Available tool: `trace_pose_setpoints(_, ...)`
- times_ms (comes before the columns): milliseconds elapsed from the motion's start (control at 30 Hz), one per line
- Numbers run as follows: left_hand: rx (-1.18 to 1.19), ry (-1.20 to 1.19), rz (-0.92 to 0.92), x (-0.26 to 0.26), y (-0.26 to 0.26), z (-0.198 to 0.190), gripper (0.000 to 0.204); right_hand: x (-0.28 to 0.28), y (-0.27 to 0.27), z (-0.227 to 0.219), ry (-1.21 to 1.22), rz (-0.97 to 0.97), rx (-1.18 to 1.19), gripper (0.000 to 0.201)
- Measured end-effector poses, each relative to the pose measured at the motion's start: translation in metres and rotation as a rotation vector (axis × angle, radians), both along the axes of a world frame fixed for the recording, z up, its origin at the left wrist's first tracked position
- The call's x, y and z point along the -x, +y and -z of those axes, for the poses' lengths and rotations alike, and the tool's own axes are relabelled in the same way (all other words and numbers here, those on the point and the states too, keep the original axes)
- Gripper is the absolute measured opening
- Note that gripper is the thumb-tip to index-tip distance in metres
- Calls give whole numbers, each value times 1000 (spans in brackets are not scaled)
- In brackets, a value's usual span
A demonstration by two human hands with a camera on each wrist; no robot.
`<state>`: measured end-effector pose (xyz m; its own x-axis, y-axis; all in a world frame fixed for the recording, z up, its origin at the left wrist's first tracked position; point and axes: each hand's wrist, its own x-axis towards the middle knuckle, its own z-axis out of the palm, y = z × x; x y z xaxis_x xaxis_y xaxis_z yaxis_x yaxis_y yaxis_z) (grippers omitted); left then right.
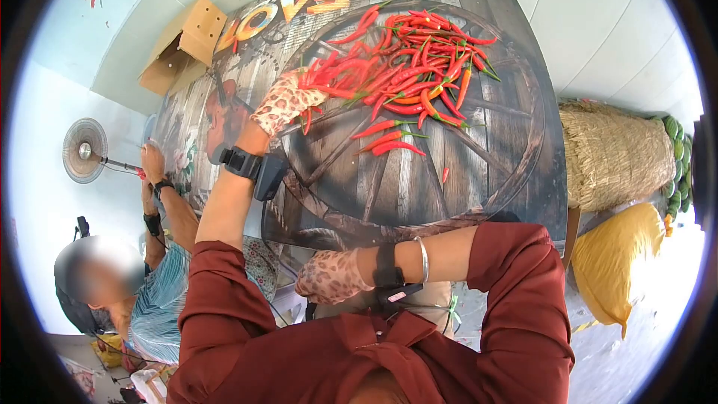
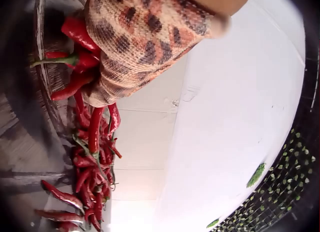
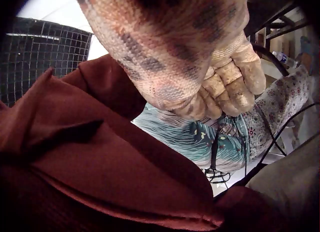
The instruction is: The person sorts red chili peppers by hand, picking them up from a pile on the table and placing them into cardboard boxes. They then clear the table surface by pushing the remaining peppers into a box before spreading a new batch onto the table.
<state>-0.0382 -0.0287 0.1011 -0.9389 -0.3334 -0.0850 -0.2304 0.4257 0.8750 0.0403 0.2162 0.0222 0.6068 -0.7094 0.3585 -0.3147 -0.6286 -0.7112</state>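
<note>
My left hand (image 1: pixel 290 101), in a leopard-print glove, grips several red chili peppers (image 2: pixel 80 34) above the wooden-print table. In the left wrist view they stick out beside the gloved palm, one with a green stem; the fingertips are hidden. To the right of this hand lies a large heap of red chilies (image 1: pixel 419 52) with green stems, its near side blurred. A short row of chilies (image 1: pixel 385 135) lies just below the heap. My right hand (image 1: pixel 333 277), gloved alike, hangs below the table's near edge, its fingers (image 3: pixel 232 87) loosely curled around nothing.
The table (image 1: pixel 479 179) bears a wheel print. At its far left stands an open cardboard box (image 1: pixel 191 34). A second person (image 1: pixel 161 292) sits at the left, near a fan (image 1: pixel 84 150). On the right are a straw-coloured bundle (image 1: pixel 617 153) and a yellow sack (image 1: pixel 617 262).
</note>
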Motion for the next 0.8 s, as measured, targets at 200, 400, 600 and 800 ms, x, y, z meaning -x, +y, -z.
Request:
trace_pose_setpoints(200,-19,-134,-240,-24,-5,-25,26,2,-2,-13,-68,-80,-259,15)
trace_pose_setpoints(400,-41,-79,-300,-54,10,-50,25,20,-19,-35,-262,55,146,22)
trace_pose_setpoints(600,-56,88,-304,-77,8,-45,25,82,-30,-88,-399,794,-89,21)
trace_pose_setpoints(800,-157,25,-208,-81,28,-59,31,116,-47,-68,-587,1101,80,47)
